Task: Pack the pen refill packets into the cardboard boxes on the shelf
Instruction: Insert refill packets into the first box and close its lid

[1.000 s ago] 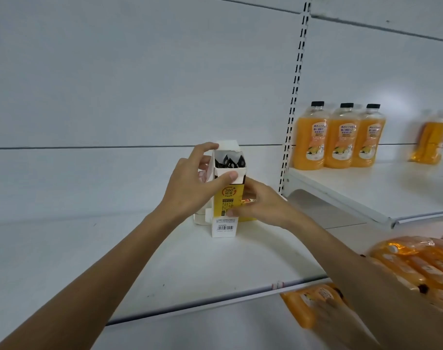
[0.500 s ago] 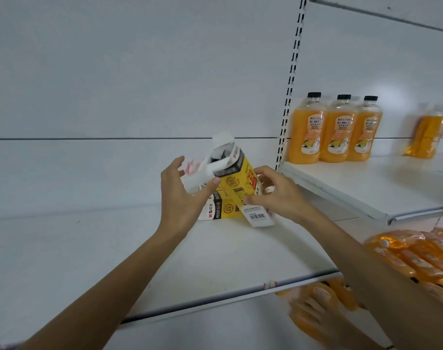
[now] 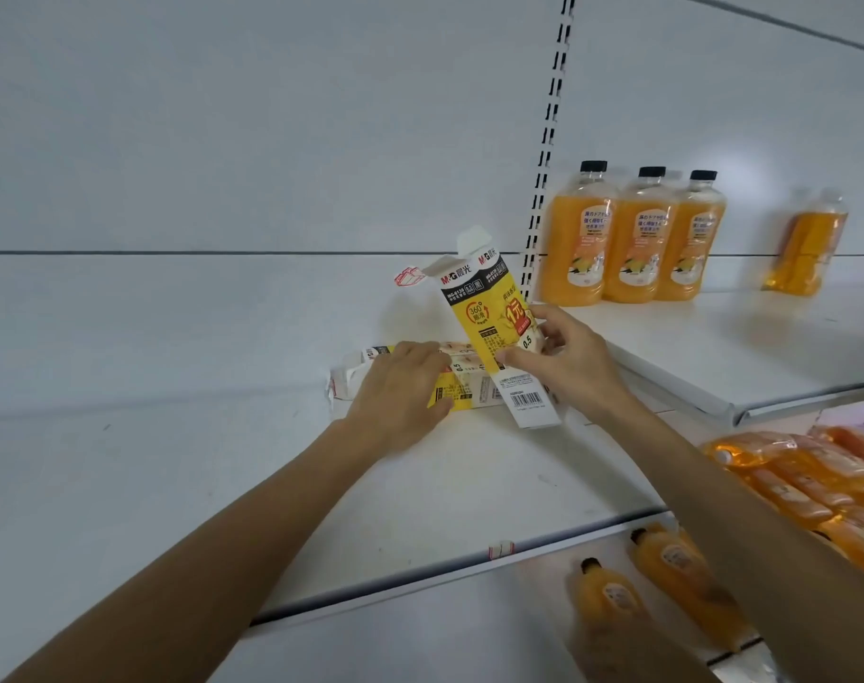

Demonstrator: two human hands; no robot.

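Note:
A yellow, black and white cardboard box (image 3: 489, 317) is tilted with its top flaps open and its barcoded lower end near the white shelf (image 3: 223, 460). My right hand (image 3: 563, 362) grips its lower part, thumb on the front face. A second box of the same kind (image 3: 469, 386) lies on its side on the shelf behind it, open flaps pointing left. My left hand (image 3: 400, 386) lies over that box, its fingers curled around it. No loose refill packets are visible.
Three orange juice bottles (image 3: 637, 236) stand on the neighbouring shelf at right, with another bottle (image 3: 804, 244) farther right. More orange bottles (image 3: 804, 480) lie on lower shelves at bottom right. A slotted upright (image 3: 548, 140) divides the two bays.
The upright box has been tipped over and carried to the right in my right hand. My left hand has left it and come down onto the second box lying on the shelf.

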